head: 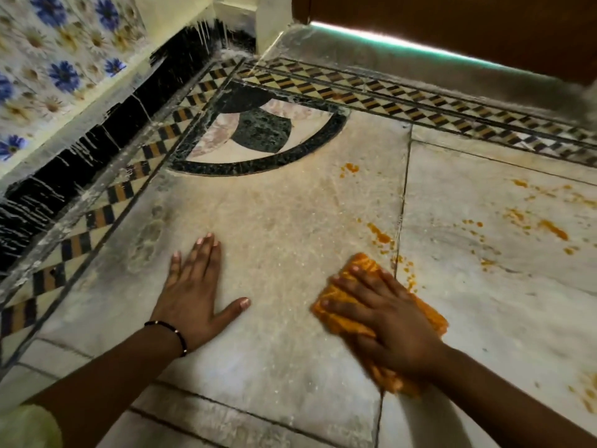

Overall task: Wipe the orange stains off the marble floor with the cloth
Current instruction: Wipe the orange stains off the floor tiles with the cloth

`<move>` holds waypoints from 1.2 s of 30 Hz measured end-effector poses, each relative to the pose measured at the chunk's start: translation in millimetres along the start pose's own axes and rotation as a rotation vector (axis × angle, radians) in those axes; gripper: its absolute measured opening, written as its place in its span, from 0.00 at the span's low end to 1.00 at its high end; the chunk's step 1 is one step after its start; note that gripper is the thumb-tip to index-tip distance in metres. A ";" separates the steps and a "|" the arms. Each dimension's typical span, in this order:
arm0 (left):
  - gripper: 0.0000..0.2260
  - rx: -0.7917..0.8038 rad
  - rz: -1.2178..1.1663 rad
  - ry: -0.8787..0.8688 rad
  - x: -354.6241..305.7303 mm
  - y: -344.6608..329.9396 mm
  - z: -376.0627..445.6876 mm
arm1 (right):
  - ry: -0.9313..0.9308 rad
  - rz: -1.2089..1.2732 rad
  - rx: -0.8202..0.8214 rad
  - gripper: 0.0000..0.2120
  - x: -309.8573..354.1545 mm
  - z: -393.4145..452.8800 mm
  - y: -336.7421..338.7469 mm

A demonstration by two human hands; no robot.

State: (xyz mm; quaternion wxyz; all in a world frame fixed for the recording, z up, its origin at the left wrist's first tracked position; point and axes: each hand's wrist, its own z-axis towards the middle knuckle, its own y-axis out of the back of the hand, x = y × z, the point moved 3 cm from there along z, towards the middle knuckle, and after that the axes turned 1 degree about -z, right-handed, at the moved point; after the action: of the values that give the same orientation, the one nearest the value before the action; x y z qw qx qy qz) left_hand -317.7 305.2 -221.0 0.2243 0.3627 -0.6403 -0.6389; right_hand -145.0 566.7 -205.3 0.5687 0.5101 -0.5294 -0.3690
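My right hand [384,315] presses flat, fingers spread and straight, on the orange cloth [342,302], which lies on the marble floor [274,221]; my left hand [197,286] rests open-palmed at nine o'clock of it; orange stains [549,227] scatter toward two o'clock.

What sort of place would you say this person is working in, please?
Probably a room corner in a home, perhaps by a doorway. The pale marble floor has a chequered black-and-yellow inlaid border, the wall carries blue-flowered tiles, and a brown wooden door lets light in underneath.
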 end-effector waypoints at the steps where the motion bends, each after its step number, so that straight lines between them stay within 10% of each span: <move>1: 0.46 0.002 -0.007 -0.034 -10.0 0.6 -0.9 | -0.066 -0.001 -0.006 0.28 -14.7 -1.9 3.5; 5: 0.48 0.027 -0.076 -0.100 -62.0 -3.8 8.4 | -0.375 -0.041 -0.029 0.30 -34.0 38.2 17.1; 13: 0.48 0.014 -0.002 -0.146 -87.0 -20.8 16.8 | -0.167 -0.035 -0.063 0.28 -24.2 -16.2 2.6; 21: 0.49 0.029 -0.013 -0.114 -90.1 -20.1 15.5 | -0.479 -0.010 -0.105 0.30 -91.8 44.7 31.5; 29: 0.48 0.019 -0.006 -0.134 -88.9 -20.5 17.0 | 0.040 -0.009 0.006 0.27 -40.8 29.7 9.6; 36: 0.48 0.009 -0.005 -0.118 -91.1 -20.2 15.2 | -0.322 -0.004 -0.053 0.28 -111.7 54.6 34.3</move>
State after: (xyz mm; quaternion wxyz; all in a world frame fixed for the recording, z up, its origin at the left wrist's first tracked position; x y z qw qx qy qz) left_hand -267.5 385.1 -226.0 0.1830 0.3271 -0.6544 -0.6568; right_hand -221.3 670.7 -201.6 0.4890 0.4303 -0.6028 -0.4608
